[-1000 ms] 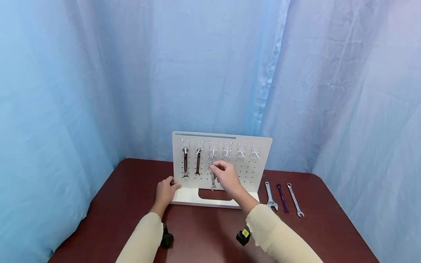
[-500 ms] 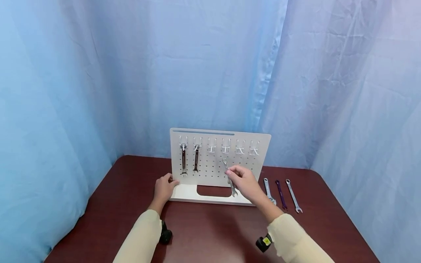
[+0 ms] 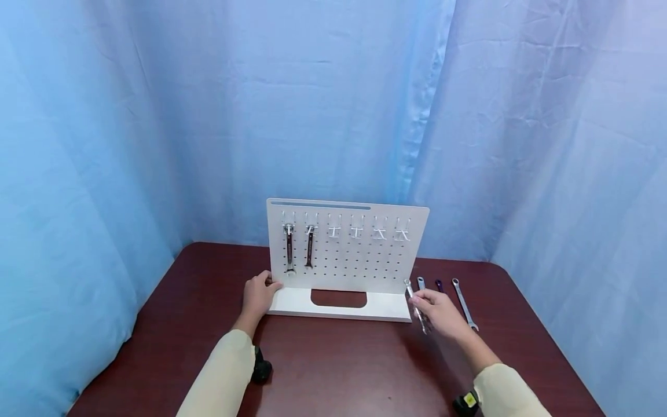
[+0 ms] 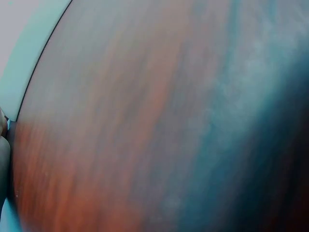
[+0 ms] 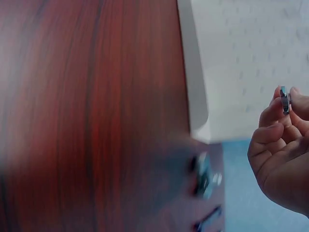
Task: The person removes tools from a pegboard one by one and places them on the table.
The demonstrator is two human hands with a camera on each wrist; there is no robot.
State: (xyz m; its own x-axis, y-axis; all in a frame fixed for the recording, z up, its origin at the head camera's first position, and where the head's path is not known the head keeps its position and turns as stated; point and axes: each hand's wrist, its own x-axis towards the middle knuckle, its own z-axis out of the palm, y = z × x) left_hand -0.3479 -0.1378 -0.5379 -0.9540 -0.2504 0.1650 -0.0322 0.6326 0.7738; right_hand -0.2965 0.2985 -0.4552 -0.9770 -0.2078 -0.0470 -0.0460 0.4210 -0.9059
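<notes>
A silver combination wrench (image 3: 420,321) is pinched between the thumb and fingers of my right hand (image 3: 442,315), just right of the white pegboard (image 3: 388,305). The right wrist view shows one end of this wrench (image 5: 285,100) poking out between the fingertips. My left hand (image 3: 257,297) grips the pegboard's lower left edge, thumb over the base in front; its fingers are partly hidden. In the left wrist view only a sliver of fingers shows at the left border. Two wrenches with dark handles, one (image 3: 289,249) leftmost and another (image 3: 310,249) beside it, hang from hooks.
Several white hooks (image 3: 356,233) along the board's top row carry nothing. Behind my right hand lie an adjustable wrench (image 3: 421,283) and a purple wrench (image 3: 439,285), both partly covered, and a longer silver wrench (image 3: 465,304). Blue curtains (image 3: 312,116) surround the dark red table (image 3: 333,359).
My right hand has carried the silver wrench away from the third hook, rightward and down, past the board's right edge. The left hand stays on the pegboard.
</notes>
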